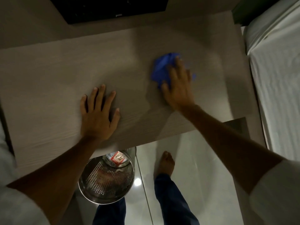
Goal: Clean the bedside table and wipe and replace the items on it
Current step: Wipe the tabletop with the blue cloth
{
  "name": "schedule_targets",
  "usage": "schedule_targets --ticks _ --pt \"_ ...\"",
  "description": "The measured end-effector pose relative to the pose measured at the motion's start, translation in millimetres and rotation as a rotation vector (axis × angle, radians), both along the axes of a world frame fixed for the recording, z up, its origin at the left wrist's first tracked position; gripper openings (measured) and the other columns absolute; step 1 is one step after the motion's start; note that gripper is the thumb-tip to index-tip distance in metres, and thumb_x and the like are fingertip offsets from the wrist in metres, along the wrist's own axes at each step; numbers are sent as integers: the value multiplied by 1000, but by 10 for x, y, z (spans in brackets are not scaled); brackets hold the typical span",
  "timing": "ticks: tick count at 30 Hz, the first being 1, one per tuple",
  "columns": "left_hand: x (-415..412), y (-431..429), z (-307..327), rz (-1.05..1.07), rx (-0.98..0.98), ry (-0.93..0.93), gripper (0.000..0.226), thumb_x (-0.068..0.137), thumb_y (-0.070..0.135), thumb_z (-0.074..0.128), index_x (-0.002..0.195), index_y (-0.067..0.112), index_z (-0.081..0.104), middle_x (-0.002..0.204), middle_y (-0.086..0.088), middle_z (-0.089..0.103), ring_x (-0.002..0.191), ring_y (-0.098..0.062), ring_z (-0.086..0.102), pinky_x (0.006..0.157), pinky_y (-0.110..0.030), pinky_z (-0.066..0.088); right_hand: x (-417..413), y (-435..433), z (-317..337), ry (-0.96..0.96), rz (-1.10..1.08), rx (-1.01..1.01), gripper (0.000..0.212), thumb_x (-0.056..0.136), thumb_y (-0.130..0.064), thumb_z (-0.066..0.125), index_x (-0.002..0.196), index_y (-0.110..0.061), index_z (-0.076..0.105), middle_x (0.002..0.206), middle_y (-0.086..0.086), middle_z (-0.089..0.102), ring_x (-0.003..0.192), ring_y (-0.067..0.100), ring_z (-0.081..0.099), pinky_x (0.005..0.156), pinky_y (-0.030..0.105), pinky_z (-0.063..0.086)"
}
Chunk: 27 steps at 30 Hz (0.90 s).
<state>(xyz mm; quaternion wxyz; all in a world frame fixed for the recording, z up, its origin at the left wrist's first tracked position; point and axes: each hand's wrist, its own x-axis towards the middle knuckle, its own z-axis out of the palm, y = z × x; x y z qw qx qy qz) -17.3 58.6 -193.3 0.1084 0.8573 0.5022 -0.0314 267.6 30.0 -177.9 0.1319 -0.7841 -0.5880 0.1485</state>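
Note:
The bedside table [48,75] is a pale wood-grain top that fills the middle of the head view. My right hand [178,88] presses a crumpled blue cloth [160,67] flat against the table's right half, with the fingers spread over the cloth and blurred. My left hand [99,111] lies flat on the table near its front edge, fingers apart, holding nothing. No other items stand on the tabletop.
A perforated metal waste bin [107,177] with rubbish in it stands on the glossy floor under the table's front edge. A bed with white sheets [276,70] runs along the right. A dark screen [110,8] hangs at the back. My bare foot [166,163] is on the floor.

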Motion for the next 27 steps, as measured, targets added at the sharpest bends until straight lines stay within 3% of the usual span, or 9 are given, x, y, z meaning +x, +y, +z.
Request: schedule_targets --ticks 3,6,10,14,17,21,27 --pt "-5 -11 -15 4 21 0 61 93 49 32 148 23 29 160 -12 22 148 -31 17 117 -56 11 -537 -133 -89 -90 408 57 53 94 -37 43 141 -13 40 150 21 34 141 34 28 114 55 22" --pt "-1 -6 -18 5 32 7 61 93 49 32 148 23 31 159 -12 24 147 -31 19 117 -55 12 -365 -336 -152 -174 551 36 51 99 -41 34 144 -18 34 152 13 33 143 26 25 117 48 17" --pt "8 -5 0 2 30 11 61 93 49 33 148 24 30 160 -11 22 147 -31 18 117 -54 10 573 -381 -151 -240 323 -18 51 99 -41 30 144 -17 31 152 19 31 142 28 23 115 52 19" --pt "7 -14 27 15 56 10 59 93 47 37 147 23 34 159 -10 26 146 -31 23 117 -54 15 1501 19 -29 -260 -188 -108 59 97 -51 26 146 -18 29 154 23 23 142 39 19 115 54 16" --pt "40 11 25 7 10 0 59 93 48 37 147 24 33 159 -10 24 147 -31 20 117 -55 14 1694 402 140 -191 -469 -192 60 96 -48 26 148 -20 21 158 19 12 145 36 9 117 53 11" --pt "19 26 1 -5 -3 -21 60 93 48 40 147 23 34 159 -12 24 146 -32 19 117 -57 14 1107 727 27 -252 -313 -212 61 94 -50 18 149 -25 14 159 13 11 146 32 6 116 55 8" --pt "-5 11 -14 16 -34 -96 60 92 49 41 145 22 36 159 -10 25 147 -29 18 117 -56 13 -618 954 -126 -177 -64 -120 53 97 -44 30 148 -30 19 160 9 11 147 26 5 116 47 0"
